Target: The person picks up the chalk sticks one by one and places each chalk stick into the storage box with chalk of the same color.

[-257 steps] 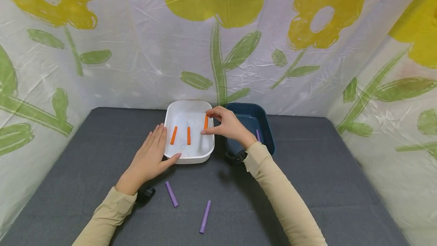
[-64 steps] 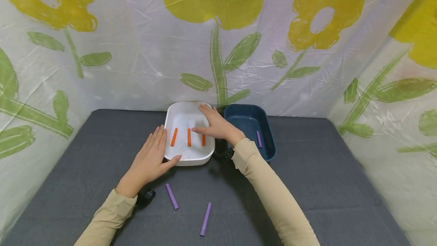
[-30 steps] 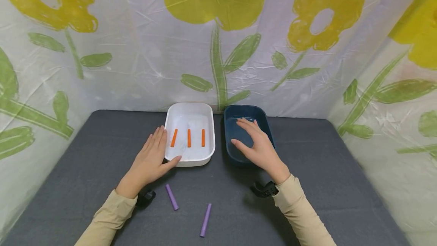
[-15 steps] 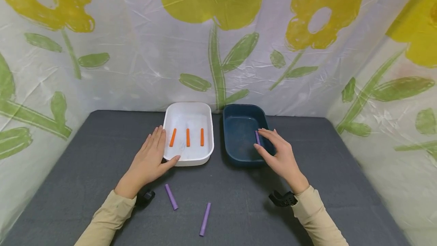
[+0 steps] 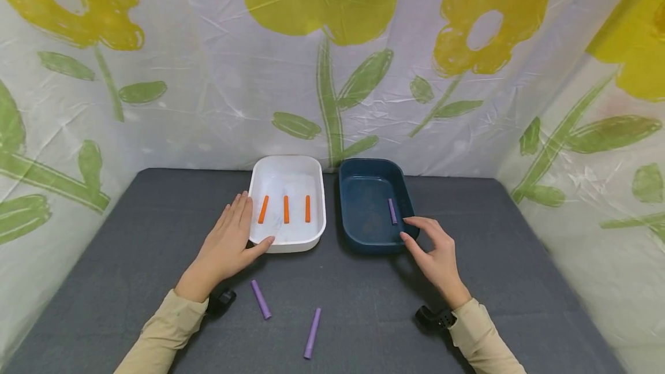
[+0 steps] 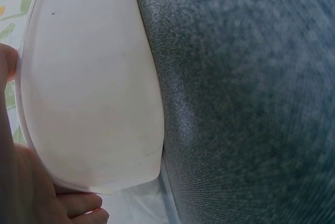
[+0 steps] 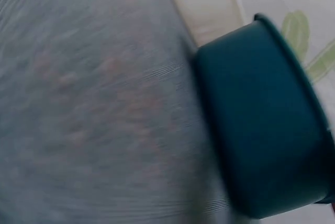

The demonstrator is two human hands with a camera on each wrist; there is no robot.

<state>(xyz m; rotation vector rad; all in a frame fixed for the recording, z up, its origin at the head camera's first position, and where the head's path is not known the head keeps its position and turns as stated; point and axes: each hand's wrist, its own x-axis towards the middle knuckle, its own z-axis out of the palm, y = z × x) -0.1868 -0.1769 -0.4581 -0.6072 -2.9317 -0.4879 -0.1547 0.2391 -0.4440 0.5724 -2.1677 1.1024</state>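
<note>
My left hand [image 5: 228, 241] lies with straight fingers along the left rim of a white tray [image 5: 288, 241], its thumb at the near corner; the left wrist view shows the fingertips [image 6: 86, 203] against the tray's end. Inside lie three short orange, chalk-like sticks, the middle one [image 5: 286, 209] upright in view. My right hand [image 5: 436, 253] holds nothing; thumb and forefinger are apart, right at the near right rim of a dark blue tray [image 5: 369, 241]. One purple stick [image 5: 392, 211] rests in that tray, along its right side. In the right wrist view the blue tray [image 7: 261, 114] shows from outside.
Two more purple sticks lie on the dark grey tablecloth in front of the trays, a left one [image 5: 261, 300] and a middle one [image 5: 312, 333]. Behind the table hangs a white curtain [image 5: 208, 103] with yellow flowers.
My right hand has gone from the white tray, where it placed and straightened the right orange stick, over to the purple stick in the blue tray, then back to its rim. My left hand stays put.
</note>
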